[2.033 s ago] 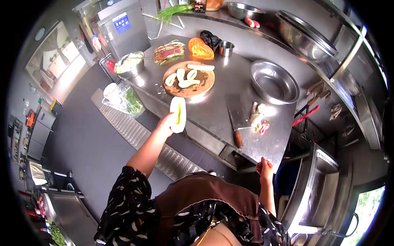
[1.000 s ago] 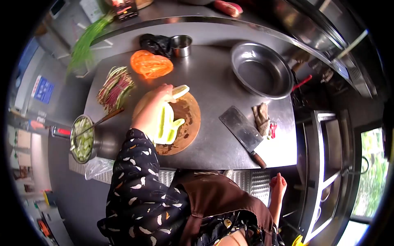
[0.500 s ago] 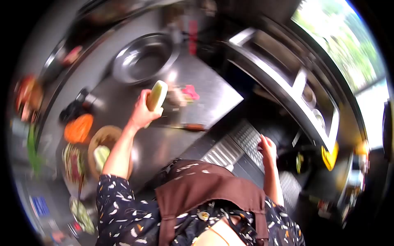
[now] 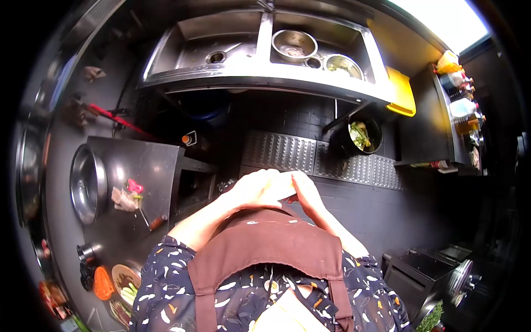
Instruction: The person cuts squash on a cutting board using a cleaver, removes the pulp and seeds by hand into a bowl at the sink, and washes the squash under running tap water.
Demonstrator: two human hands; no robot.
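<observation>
In front of the brown apron, my left hand [image 4: 257, 190] is closed round a pale gourd piece [image 4: 286, 186], which shows only in part between the hands. My right hand [image 4: 307, 193] meets it from the other side with its fingers curled; whatever they hold is hidden. At the lower left, more pale green pieces [image 4: 129, 291] lie on a round wooden board [image 4: 123, 272]. A cleaver [image 4: 157, 223] rests at the steel table's edge, beside a crumpled cloth [image 4: 124, 200] and a small pink item [image 4: 134, 186].
Ahead stands a double steel sink [image 4: 218, 71] with two bowls in its right basin. Below it, a black bin [image 4: 379, 138] holds green scraps. A large steel basin [image 4: 88, 182] sits on the table [image 4: 141, 157] at left. A yellow lid [image 4: 402, 93] hangs at the right.
The view has turned right from the table towards the sink. My left hand has brought the gourd piece back from above the table to my front, where my right hand has joined it.
</observation>
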